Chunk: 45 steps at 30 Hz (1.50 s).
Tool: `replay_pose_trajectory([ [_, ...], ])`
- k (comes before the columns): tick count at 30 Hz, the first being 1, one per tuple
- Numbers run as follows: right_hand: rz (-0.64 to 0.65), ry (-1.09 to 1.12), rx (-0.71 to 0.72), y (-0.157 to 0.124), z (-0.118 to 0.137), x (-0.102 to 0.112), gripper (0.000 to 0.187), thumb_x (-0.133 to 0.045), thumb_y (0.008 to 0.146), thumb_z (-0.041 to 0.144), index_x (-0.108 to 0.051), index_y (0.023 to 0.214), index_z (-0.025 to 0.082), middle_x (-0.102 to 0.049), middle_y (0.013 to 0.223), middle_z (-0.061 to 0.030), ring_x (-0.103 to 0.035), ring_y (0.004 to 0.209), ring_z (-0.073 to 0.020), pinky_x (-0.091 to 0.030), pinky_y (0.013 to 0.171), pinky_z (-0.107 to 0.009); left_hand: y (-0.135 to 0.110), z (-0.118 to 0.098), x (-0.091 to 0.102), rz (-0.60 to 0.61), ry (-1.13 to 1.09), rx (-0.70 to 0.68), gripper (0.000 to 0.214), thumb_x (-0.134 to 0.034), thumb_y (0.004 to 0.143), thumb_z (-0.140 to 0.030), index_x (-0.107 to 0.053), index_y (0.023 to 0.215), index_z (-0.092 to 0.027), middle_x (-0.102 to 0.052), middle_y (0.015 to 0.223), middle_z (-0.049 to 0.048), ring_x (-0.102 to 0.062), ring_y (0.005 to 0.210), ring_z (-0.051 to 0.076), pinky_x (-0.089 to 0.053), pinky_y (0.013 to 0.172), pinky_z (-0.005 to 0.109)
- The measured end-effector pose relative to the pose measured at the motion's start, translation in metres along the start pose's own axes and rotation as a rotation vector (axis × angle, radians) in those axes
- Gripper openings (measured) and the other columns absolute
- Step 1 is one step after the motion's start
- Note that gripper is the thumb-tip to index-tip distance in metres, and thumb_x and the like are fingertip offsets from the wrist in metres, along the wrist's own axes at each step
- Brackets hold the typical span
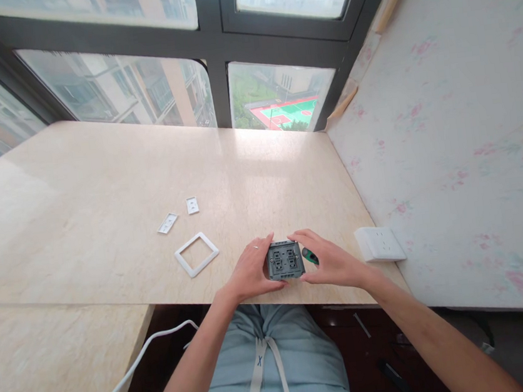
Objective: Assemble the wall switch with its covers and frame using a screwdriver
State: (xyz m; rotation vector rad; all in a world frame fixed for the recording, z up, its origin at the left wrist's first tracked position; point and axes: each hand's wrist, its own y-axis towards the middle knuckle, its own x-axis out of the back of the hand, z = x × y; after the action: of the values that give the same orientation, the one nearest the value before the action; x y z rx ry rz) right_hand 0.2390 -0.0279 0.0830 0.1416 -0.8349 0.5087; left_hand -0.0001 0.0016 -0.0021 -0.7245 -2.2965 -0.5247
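A dark grey switch module (284, 260) is held upright at the front edge of the beige marble table (101, 195). My left hand (251, 270) grips its left side, fingers curled round it. My right hand (328, 260) holds its right side and also has a green-and-black handled tool (310, 256) tucked against the palm. A white square frame (197, 253) lies on the table to the left of my hands. Two small white rocker covers (167, 223) (192, 205) lie farther back.
A white wall socket (379, 243) is on the floral-papered wall (462, 135) at the right. Large windows (137, 97) run behind the table. A white cable (134, 368) hangs below the table's front edge. Small dark tools (390, 376) lie on the floor by my lap.
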Motion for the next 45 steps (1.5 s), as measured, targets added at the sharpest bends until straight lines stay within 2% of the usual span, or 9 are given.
replay_pose_trajectory([
  [4, -0.040, -0.004, 0.051, -0.001, -0.007, 0.000, 0.078, -0.073, 0.072, 0.019, -0.041, 0.143, 0.024, -0.048, 0.142, -0.0150, -0.054, 0.127, -0.0299, -0.053, 0.099, -0.042, 0.000, 0.000, 0.001, -0.011, -0.048, -0.017, 0.128, -0.082, 0.063, -0.066, -0.010, 0.159, -0.023, -0.038, 0.155, 0.0206, -0.039, 0.142, 0.040, -0.033, 0.115, 0.059],
  [7, -0.046, 0.013, 0.064, -0.001, -0.012, -0.001, 0.077, -0.074, 0.074, 0.020, -0.041, 0.144, 0.024, -0.047, 0.143, -0.0153, -0.052, 0.131, -0.0300, -0.053, 0.099, -0.042, 0.000, -0.001, 0.003, -0.027, -0.054, -0.010, 0.121, -0.080, 0.065, -0.068, -0.017, 0.158, -0.022, -0.034, 0.158, 0.0203, -0.035, 0.145, 0.039, -0.032, 0.117, 0.057],
  [12, -0.044, 0.047, 0.070, 0.001, -0.020, -0.004, 0.075, -0.078, 0.075, 0.028, -0.044, 0.142, 0.025, -0.050, 0.141, -0.0150, -0.051, 0.132, -0.0309, -0.049, 0.105, -0.046, 0.001, -0.005, 0.005, -0.030, -0.046, -0.022, 0.101, -0.079, 0.070, -0.062, -0.034, 0.151, -0.021, -0.044, 0.151, 0.0179, -0.041, 0.141, 0.036, -0.036, 0.116, 0.053],
  [20, -0.046, 0.065, 0.068, 0.000, -0.030, -0.009, 0.073, -0.081, 0.077, 0.040, -0.048, 0.141, 0.027, -0.054, 0.140, -0.0144, -0.052, 0.132, -0.0309, -0.046, 0.109, -0.049, 0.004, -0.009, 0.008, -0.063, -0.099, -0.021, 0.089, -0.080, 0.067, -0.064, -0.047, 0.139, -0.022, -0.055, 0.138, 0.0154, -0.053, 0.129, 0.035, -0.041, 0.110, 0.053],
  [30, -0.034, 0.070, 0.046, -0.005, -0.037, -0.011, 0.076, -0.081, 0.076, 0.045, -0.049, 0.143, 0.028, -0.052, 0.144, -0.0139, -0.050, 0.136, -0.0311, -0.042, 0.113, -0.051, 0.007, -0.010, 0.013, -0.029, -0.120, -0.025, 0.098, -0.080, 0.062, -0.072, -0.048, 0.140, -0.023, -0.058, 0.136, 0.0144, -0.053, 0.128, 0.035, -0.040, 0.110, 0.053],
  [45, -0.068, 0.064, 0.030, -0.009, -0.037, -0.012, 0.072, -0.078, 0.080, 0.042, -0.049, 0.144, 0.029, -0.054, 0.144, -0.0120, -0.052, 0.135, -0.0284, -0.044, 0.112, -0.048, 0.010, -0.012, 0.015, 0.033, -0.143, 0.037, 0.104, -0.084, 0.057, -0.070, -0.048, 0.144, -0.027, -0.057, 0.136, 0.0126, -0.052, 0.128, 0.035, -0.039, 0.112, 0.053],
])
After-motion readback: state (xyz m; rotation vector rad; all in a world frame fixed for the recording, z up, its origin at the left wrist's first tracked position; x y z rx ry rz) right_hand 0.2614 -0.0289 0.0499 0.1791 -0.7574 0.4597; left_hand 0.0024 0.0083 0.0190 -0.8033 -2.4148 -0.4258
